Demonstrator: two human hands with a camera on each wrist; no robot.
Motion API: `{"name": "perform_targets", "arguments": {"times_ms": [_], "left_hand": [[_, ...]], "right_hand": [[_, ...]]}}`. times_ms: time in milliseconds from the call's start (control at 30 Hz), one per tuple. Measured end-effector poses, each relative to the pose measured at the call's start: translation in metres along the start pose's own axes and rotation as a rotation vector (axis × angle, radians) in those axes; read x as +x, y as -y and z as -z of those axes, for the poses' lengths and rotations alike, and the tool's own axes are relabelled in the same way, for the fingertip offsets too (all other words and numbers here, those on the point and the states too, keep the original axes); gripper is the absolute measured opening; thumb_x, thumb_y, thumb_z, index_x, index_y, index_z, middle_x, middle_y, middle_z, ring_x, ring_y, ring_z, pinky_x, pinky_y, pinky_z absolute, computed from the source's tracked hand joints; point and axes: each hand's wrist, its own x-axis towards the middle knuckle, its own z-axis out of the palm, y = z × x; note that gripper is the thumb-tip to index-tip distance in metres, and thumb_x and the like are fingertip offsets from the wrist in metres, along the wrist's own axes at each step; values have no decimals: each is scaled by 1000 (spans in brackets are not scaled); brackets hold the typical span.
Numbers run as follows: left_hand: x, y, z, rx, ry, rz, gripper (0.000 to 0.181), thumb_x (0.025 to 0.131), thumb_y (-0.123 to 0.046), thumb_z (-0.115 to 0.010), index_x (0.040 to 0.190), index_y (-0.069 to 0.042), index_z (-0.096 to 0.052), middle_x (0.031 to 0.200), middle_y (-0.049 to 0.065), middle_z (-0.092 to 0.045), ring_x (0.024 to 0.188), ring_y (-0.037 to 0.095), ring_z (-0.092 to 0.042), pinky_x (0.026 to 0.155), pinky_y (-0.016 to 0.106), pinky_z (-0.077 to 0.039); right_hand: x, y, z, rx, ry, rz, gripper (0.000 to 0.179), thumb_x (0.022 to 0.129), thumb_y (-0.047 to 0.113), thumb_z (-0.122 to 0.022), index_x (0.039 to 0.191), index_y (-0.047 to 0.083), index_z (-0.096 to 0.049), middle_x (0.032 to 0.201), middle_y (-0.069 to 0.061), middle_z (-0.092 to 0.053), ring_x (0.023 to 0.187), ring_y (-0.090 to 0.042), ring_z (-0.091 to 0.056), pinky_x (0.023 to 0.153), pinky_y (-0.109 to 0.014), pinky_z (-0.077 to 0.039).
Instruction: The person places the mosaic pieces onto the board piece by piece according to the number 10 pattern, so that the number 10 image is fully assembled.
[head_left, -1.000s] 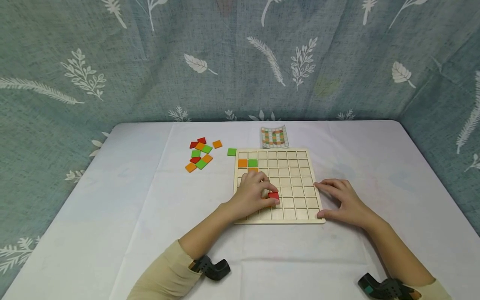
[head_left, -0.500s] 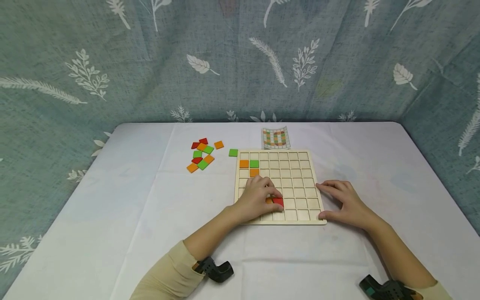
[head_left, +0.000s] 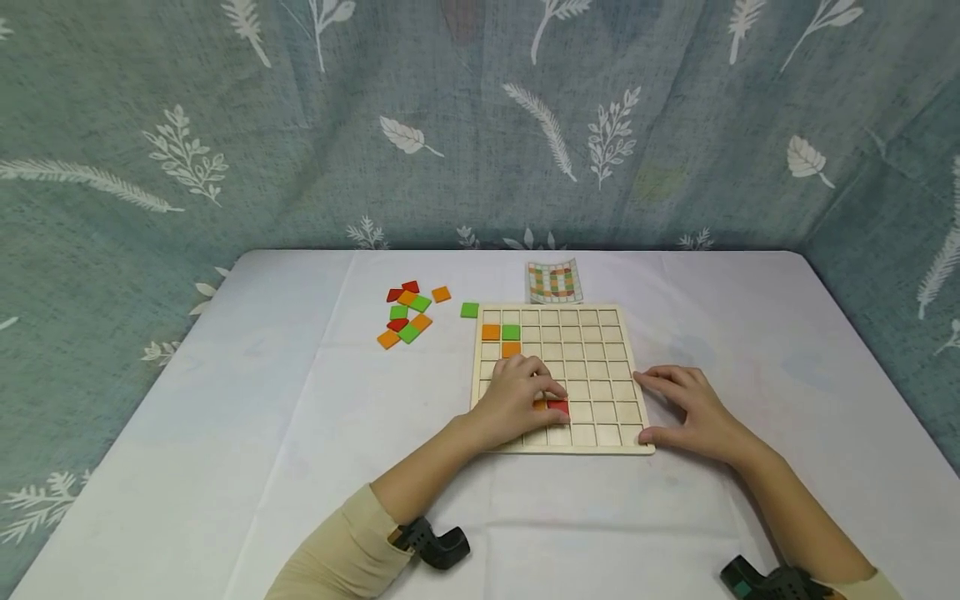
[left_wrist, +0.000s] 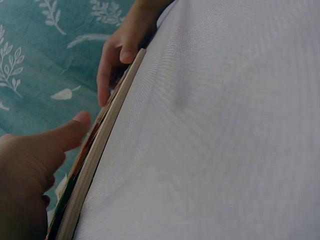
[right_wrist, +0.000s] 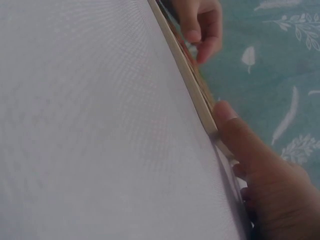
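A wooden grid board [head_left: 594,369] lies flat on the table. My left hand [head_left: 517,393] is over its lower middle, pinching a red tile [head_left: 558,407] between thumb and fingertips at one of the cells. Just left of that piece, partly covered by the hand, an orange tile [head_left: 540,405] peeks out. Two orange tiles and a green tile [head_left: 511,332] occupy cells near the board's upper left. My right hand [head_left: 693,417] rests beside the right edge, its fairly straight fingers and thumb touching the frame. In the right wrist view, the thumb [right_wrist: 235,125] presses near a board corner.
Loose red, orange and green tiles [head_left: 409,333] lie in a cluster left of the board. A single green tile [head_left: 469,310] sits by its upper left corner. Behind the board is a printed pattern card [head_left: 554,282]. A leaf-patterned curtain [head_left: 465,125] hangs behind the table.
My left hand has moved slightly down and right over the board with the red tile, bringing it beside the orange one. The right hand keeps its place at the board's edge.
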Motion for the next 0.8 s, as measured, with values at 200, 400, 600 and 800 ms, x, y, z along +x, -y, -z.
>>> {"name": "perform_targets", "arguments": {"times_ms": [200, 400, 600, 800], "left_hand": [[1, 1, 7, -20, -60, 11, 27, 76, -37, -77, 96, -18, -73, 96, -2, -53, 95, 20, -43, 85, 38, -30], [-3, 9, 14, -56, -65, 36, 28, 76, -36, -77, 97, -17, -73, 95, -2, -53, 98, 20, -43, 93, 43, -29], [-13, 25, 23, -44, -80, 100, 31, 75, -38, -78, 98, -18, -73, 95, -3, -52, 96, 18, -42, 86, 38, -29], [-27, 42, 34, -30, -108, 161, 31, 74, -36, -80, 98, -17, -73, 96, -3, -53, 91, 18, -41, 84, 38, -28]], "right_hand": [[-1, -1, -1, 2, -9, 7, 78, 63, 31, -86, 130, 6, -56, 124, -11, -51, 110, -26, -37, 85, -42, -29], [0, -1, -2, -6, -9, 9, 78, 64, 33, -86, 131, 6, -56, 125, -12, -51, 111, -27, -37, 85, -44, -29], [0, -1, -3, -15, -5, 1, 78, 65, 34, -85, 130, 5, -56, 124, -13, -51, 111, -29, -38, 85, -45, -30], [0, -1, -1, -12, -8, 10, 78, 65, 33, -85, 130, 5, -56, 124, -13, -51, 110, -28, -37, 85, -45, -30]]}}
